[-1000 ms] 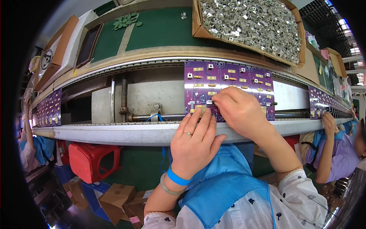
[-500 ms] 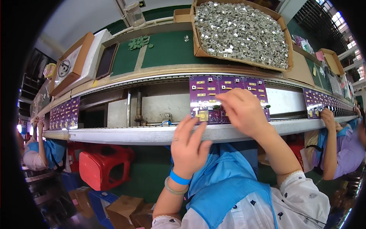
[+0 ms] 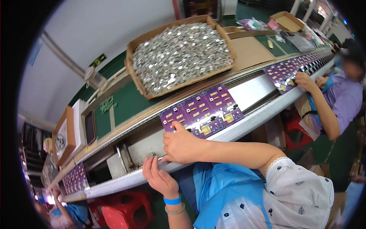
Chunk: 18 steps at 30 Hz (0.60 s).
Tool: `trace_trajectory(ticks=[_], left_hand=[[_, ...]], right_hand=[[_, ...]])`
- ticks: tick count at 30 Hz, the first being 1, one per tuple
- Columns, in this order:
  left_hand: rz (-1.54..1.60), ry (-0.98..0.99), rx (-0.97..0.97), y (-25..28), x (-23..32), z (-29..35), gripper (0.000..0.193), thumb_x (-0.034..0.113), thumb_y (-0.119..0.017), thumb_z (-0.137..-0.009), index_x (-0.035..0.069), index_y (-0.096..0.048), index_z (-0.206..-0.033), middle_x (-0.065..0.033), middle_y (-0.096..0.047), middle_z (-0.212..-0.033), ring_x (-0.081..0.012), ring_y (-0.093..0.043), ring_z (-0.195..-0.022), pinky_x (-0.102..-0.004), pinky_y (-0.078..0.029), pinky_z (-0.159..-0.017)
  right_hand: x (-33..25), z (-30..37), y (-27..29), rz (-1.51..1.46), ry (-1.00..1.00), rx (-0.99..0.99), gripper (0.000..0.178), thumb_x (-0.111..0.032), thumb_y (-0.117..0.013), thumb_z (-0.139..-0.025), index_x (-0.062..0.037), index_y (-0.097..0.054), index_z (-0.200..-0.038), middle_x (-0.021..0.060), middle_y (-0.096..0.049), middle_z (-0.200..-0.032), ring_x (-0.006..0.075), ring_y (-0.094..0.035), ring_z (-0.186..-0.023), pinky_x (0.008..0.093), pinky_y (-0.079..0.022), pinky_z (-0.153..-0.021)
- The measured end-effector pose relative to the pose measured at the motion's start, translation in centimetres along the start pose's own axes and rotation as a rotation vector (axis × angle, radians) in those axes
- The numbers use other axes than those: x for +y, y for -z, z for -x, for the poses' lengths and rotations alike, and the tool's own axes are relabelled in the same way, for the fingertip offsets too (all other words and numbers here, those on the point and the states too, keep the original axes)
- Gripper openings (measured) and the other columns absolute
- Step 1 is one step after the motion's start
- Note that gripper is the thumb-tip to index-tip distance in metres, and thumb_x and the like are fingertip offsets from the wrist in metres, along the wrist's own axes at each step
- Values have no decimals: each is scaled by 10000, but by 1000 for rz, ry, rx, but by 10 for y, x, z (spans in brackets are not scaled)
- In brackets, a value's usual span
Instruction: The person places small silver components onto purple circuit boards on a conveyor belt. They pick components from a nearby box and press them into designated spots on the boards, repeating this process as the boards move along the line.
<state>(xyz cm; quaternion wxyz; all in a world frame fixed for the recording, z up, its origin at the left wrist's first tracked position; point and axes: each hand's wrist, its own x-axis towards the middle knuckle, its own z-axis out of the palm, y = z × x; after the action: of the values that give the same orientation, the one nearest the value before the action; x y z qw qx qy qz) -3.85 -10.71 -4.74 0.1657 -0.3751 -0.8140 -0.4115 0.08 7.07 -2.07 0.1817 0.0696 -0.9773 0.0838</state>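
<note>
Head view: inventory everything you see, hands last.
Conveyor: one, silver, crossing diagonally
Boards: at least three, purple, on conveyor
Big box: one, brown, upper middle
Metal parts: uncounted, silver, in big box
Small boxes: at least two, brown, left, upper right
Pieces: uncounted, green, left of big box
Stools: at least one, red, lower left
Co-workers: two, partly blue, right, lower left
Right hand: one, bare, at nearest board
Left hand: one, bare, beside conveyor

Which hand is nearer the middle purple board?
Right: the right hand is at the left end of the purple board; the left hand is farther away, by the front rail.
</note>
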Motion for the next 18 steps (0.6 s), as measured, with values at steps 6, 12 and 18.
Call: trace_trajectory(ticks=[6,12,18], left_hand=[[-62,-21,-14,-5,7,-2,479,286,-358,-1048,-56,-662,-1191,-226,-625,-1233,-407,-564,-1180,-503,-400,-1056],[-149,-26,-28,-7,2,-1,469,277,-362,-1045,-53,-676,-1154,-226,-638,-1219,-408,-571,-1172,-499,-410,-1042],[-188,-44,-26,-12,9,-3,491,298,-339,-1080,-59,-669,-1151,-205,-654,-1200,-385,-592,-1144,-470,-425,-1012]], right_hand=[[38,52,30,26,-119,21,459,-497,-618,-909,-93,-715,-715,35,-603,-730,199,-577,-894,511,-367,-911],[68,93,52,84,-235,51,457,-501,-633,-897,-82,-707,-732,30,-598,-724,205,-569,-891,512,-367,-916],[84,117,58,144,-286,120,448,-499,-638,-894,-90,-694,-720,21,-597,-717,205,-567,-891,517,-372,-926]])
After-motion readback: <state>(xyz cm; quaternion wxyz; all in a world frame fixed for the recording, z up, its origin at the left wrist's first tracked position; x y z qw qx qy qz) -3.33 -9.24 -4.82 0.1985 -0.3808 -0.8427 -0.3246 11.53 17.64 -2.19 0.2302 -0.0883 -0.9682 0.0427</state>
